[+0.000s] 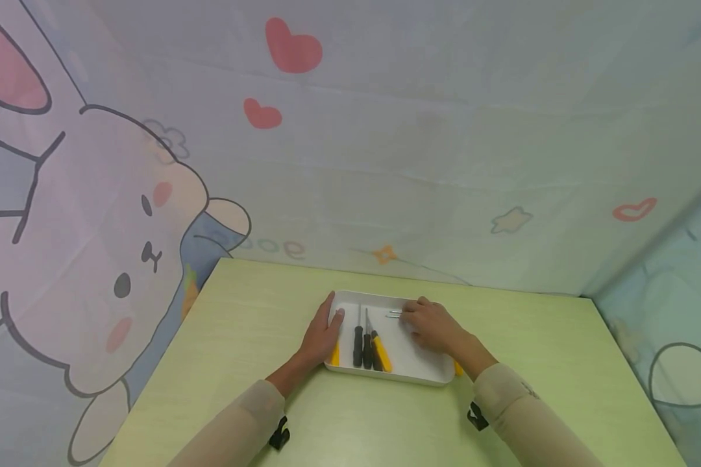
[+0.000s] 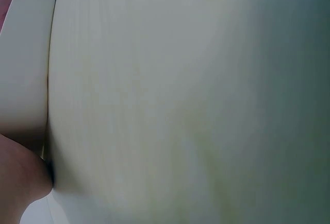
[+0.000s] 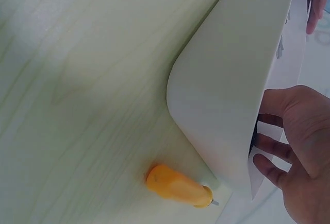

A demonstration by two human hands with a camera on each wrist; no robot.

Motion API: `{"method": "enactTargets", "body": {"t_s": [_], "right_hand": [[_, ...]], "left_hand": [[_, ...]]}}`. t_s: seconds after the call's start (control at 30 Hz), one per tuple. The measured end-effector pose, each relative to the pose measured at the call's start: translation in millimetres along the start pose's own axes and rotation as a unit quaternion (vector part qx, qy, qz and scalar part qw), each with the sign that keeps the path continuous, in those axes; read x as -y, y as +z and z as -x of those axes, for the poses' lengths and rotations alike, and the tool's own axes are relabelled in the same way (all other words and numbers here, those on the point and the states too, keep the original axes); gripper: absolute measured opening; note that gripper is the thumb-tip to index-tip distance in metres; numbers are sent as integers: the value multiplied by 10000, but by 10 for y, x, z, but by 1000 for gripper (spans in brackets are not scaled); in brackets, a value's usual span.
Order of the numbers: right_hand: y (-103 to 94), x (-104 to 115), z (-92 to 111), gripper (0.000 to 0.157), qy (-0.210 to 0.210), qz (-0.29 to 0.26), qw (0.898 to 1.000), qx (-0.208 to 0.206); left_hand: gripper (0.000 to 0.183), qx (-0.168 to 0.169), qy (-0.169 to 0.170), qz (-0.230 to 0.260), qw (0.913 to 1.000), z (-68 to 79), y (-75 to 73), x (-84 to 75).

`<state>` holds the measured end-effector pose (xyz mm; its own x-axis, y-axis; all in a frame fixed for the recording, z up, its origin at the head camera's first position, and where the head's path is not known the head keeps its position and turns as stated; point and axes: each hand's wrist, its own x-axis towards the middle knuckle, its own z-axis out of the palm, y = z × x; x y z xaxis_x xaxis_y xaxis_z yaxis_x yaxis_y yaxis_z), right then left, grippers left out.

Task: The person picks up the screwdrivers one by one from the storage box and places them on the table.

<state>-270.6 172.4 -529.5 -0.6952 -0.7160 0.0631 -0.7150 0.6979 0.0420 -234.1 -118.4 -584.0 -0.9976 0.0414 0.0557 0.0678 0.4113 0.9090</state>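
Note:
A white tray [image 1: 411, 373] lies on the table. My left hand [image 1: 320, 334] grips its left wall, thumb over the rim and fingers along the outside. Inside, a black-handled screwdriver [image 1: 358, 347] lies beside another black one [image 1: 367, 353] and a yellow-and-black one [image 1: 382, 353], shafts pointing away from me. A yellow handle [image 1: 335, 354] shows beside the left wall. My right hand [image 1: 435, 326] reaches over the right part of the tray, fingers curled down around a screwdriver. Two thin metal shafts [image 1: 394, 314] stick out left of these fingers; their handles are mostly hidden by the hand.
Outside the tray's right end, a yellow-orange handle [image 3: 178, 185] with a short metal tip lies on the pale green wood-grain table [image 1: 257, 298]. A printed cloth [image 1: 385, 162] with hearts and a rabbit hangs behind the table's far edge.

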Motion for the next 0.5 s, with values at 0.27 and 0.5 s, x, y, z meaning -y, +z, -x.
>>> {"method": "enactTargets", "body": {"t_s": [0.27,0.5], "right_hand": [[15,-3,-32,20,30,-14,10000,66],[22,35,-52,24,128,-367,9990,201]], "left_hand": [[63,-11,-21,-6,10000,8,-4,-25],[64,1,-20,-20,10000,12,-8,-31]]}}
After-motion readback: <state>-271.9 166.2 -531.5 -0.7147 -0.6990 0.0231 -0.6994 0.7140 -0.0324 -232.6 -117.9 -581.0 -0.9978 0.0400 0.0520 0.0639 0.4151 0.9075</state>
